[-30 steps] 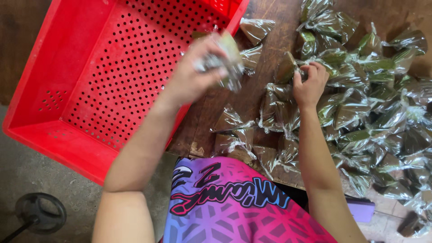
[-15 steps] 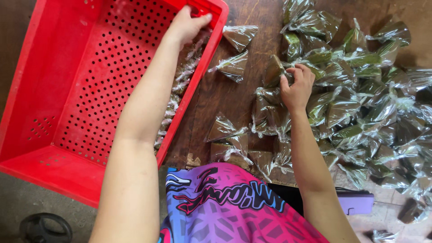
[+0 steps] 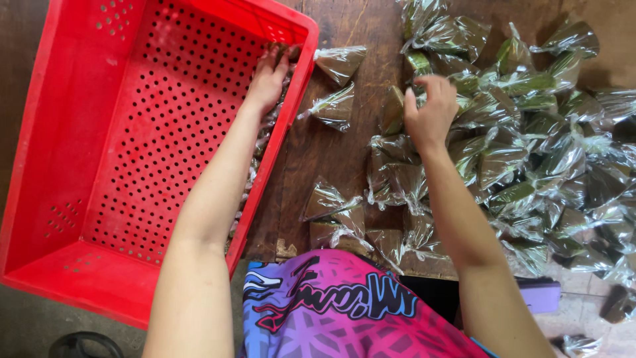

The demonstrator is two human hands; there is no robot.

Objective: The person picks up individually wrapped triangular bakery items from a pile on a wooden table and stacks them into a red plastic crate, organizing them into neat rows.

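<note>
Since a second ago, the left hand [image 3: 268, 79] is being lowered into the red crate [image 3: 79, 199], fingers loosely curled on a wrapped packet [image 3: 286, 52] at its right wall, while the right hand [image 3: 429, 116] is being held half-open, empty, over the packet pile [image 3: 530, 132] on the surface [image 3: 361, 20].

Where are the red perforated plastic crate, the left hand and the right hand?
Red perforated plastic crate [image 3: 99, 132]: head view, on its holed floor.
Left hand [image 3: 267, 83]: head view, back of the hand.
Right hand [image 3: 430, 113]: head view, back of the hand.
</note>
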